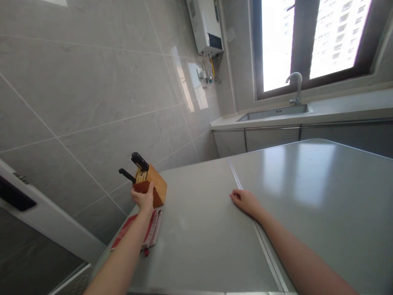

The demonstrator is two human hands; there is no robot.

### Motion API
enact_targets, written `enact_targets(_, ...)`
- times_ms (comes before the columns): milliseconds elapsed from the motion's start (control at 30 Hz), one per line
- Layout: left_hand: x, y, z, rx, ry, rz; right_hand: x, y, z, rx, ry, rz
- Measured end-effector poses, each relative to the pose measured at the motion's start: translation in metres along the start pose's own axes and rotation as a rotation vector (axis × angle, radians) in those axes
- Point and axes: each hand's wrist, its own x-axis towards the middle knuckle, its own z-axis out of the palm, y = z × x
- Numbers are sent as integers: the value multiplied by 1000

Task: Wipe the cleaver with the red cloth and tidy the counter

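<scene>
Fingers (151, 187) of the left hand (143, 198) curl around the near face of the slanted honey-coloured wooden knife block (152, 186), thumb side tucked out of sight behind the wood. The block stands at the far left edge of the smooth pale grey worktop (199, 229), close against the glossy grey tiled wall (92, 102). Two black-handled knives (139, 161) jut from the block's slotted top, handles matte and rounded; the blades are buried inside. Just in front of the block, under the left forearm, lies a red-and-white striped cloth (152, 231), soft and rumpled, partly covered by the arm.

Well to the right of the block, the right hand (244, 200) rests flat on the worktop, fingers together and lightly bent, touching a thin seam (245, 196) that splits the surface. It holds nothing.

Far beyond the block, a steel sink (276, 111) with a curved tap (295, 86) sits under a bright window (307, 41); a white water heater (206, 25) is cut off at the top edge.
</scene>
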Motion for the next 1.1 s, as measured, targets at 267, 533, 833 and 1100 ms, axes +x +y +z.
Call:
enact_targets(267, -61, -7, -11, 85, 69, 130, -1, -1, -2, 3, 0, -1)
enact_targets(533, -121, 51, 5, -67, -195, 356, -1, -2, -2, -10, 3, 4)
enact_targets(833, -184, 93, 48, -150, -514, 322, -1, -3, -2, -18, 3, 18)
enact_targets(1100, -199, 86, 53, -346, -765, 303, -1, -6, -3, -44, -15, 11)
